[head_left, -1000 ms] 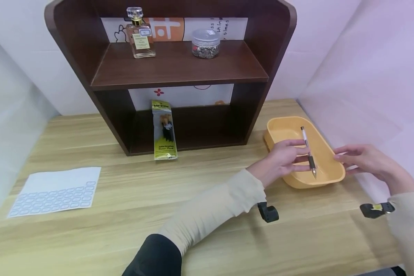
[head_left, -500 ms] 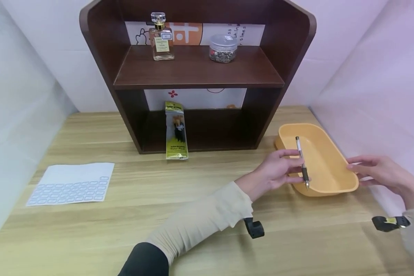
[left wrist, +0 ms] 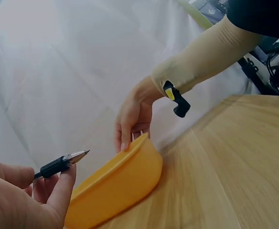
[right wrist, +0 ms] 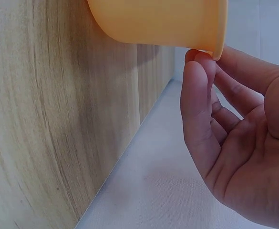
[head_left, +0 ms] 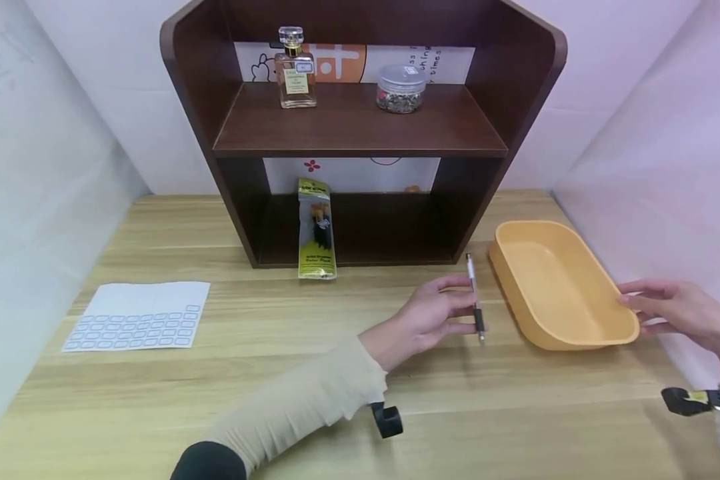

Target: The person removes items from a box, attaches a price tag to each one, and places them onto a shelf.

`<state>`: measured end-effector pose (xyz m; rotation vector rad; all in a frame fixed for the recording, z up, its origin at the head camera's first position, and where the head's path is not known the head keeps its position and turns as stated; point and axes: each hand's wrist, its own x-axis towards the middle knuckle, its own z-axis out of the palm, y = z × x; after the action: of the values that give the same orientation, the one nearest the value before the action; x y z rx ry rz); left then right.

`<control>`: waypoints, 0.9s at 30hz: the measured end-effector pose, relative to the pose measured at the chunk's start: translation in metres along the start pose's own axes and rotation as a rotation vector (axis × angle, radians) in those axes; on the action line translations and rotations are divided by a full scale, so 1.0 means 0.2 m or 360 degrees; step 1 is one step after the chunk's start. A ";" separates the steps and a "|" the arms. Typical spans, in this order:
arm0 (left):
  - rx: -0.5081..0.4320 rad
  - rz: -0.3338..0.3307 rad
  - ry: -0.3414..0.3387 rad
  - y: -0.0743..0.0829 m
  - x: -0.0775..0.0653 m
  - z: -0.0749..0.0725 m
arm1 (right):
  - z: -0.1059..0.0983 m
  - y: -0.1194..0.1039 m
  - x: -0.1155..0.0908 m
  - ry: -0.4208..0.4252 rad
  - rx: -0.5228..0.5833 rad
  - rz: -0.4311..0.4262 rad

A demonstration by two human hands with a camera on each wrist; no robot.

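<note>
In the head view my left hand [head_left: 426, 317] pinches a ballpoint pen [head_left: 478, 317] with a clear barrel and black grip, its tip toward me. The pen is held above the table, just left of a yellow plastic basin [head_left: 567, 280]. The left wrist view shows the pen's metal tip [left wrist: 77, 156] pointing away from the fingers. At the basin's right end, my right hand [head_left: 681, 310] pinches its rim. In the right wrist view the fingertips [right wrist: 195, 71] lie under the lip of the basin [right wrist: 163, 21], the thumb at its other side. Nothing lies in the basin.
A dark brown shelf [head_left: 360, 133] stands at the back. It carries a perfume bottle [head_left: 296, 80], a lidded clear jar [head_left: 401, 90] and a packet of artist brushes [head_left: 316, 230]. A label sheet [head_left: 138, 317] lies left. White walls [head_left: 654, 160] close in both sides.
My left hand has carried the pen leftward, from over the basin to beside it. The right hand stays at the basin's rim. The head view has shifted slightly.
</note>
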<state>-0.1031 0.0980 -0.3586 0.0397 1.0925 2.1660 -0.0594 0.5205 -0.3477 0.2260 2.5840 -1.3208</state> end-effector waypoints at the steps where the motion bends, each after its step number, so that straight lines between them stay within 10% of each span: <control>1: 0.0013 -0.0002 0.0005 0.00 -0.02 -0.03 | 0.00 0.01 0.00 0.0002 -0.0008 0.0009; 27: 0.0435 -0.0142 0.0141 0.03 -0.24 -0.51 | -0.02 0.05 -0.06 0.0037 0.0004 0.0101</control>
<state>-0.1029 -0.0035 -0.4069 0.0182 1.4086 1.9424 -0.0456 0.5302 -0.3497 0.3227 2.5718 -1.3067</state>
